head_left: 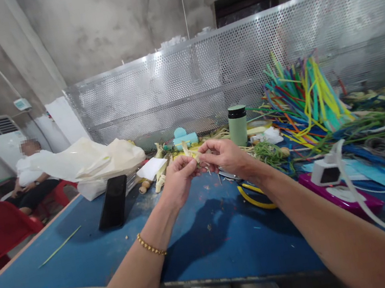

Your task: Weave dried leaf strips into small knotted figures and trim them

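Over the middle of the blue table, both hands meet at a small pale strip of dried leaf or straw [186, 148], whose exact kind I cannot make out. My left hand [180, 178] pinches it from the left, thumb against fingers; a beaded gold bracelet circles that wrist. From the right, my right hand [222, 154] pinches the same piece, and its fingertips nearly touch the left thumb. The lower part of the piece is hidden by the fingers. Beneath my right wrist lie scissors with yellow handles [258, 202], partly covered.
A black phone [113, 202] and plastic bags [106, 159] are left. Behind stand a green bottle [238, 126] and a blue roll [186, 139]. Colourful strips [311, 98] are piled right, near a purple power strip [364, 198] with a white cable. A person [29, 170] sits far left.
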{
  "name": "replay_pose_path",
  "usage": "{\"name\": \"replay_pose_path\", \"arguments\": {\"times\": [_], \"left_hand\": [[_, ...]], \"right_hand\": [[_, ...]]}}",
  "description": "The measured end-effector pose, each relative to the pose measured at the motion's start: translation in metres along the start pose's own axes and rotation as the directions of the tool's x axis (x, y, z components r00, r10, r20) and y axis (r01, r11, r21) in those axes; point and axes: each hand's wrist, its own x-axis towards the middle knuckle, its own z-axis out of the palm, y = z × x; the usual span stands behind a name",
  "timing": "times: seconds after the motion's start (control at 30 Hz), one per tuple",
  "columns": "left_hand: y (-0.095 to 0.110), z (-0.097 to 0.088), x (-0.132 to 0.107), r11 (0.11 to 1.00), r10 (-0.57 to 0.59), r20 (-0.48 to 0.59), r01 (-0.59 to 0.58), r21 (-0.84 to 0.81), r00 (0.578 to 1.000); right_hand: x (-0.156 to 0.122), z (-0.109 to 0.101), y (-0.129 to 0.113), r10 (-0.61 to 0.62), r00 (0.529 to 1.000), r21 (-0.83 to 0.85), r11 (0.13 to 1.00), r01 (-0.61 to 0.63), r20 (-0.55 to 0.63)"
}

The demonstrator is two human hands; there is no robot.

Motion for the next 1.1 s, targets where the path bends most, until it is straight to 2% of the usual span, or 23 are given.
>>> {"name": "replay_pose_path", "arguments": {"times": [0.13,0.33,0.43,0.63,0.73,0.93,1.1], "left_hand": [[0.001,0.001,0.0,1.0,-0.003,-0.028,0.003,0.012,1.0],[-0.001,0.003,0.0,0.993,0.049,-0.145,-0.034,0.11,0.988],[0.0,0.005,0.0,0.995,0.035,-0.17,-0.019,0.096,0.985],[0.007,0.003,0.0,0.997,-0.081,-0.092,0.082,0.011,0.992],[0.009,0.0,0.0,0.993,-0.083,-0.015,0.084,0.081,0.996],[0.005,-0.005,0.001,0.96,-0.026,0.069,0.006,0.28,0.997],[-0.004,-0.01,0.003,0.95,-0.075,0.028,0.063,0.305,0.997]], "right_hand": [[0.002,0.002,0.003,0.024,1.0,0.036,0.999,-0.024,-0.016],[0.002,0.006,0.001,0.039,0.999,0.045,0.998,-0.038,-0.026],[0.001,0.007,-0.001,0.054,0.998,0.044,0.998,-0.052,-0.036],[-0.001,0.006,-0.001,0.063,0.997,0.011,0.998,-0.062,-0.052],[-0.002,0.006,-0.002,0.047,0.998,-0.034,0.998,-0.049,-0.043],[-0.001,0.007,-0.002,0.007,1.0,-0.133,0.991,-0.01,-0.024],[0.003,0.009,0.01,-0.04,0.998,-0.239,0.971,0.028,-0.049]]}}
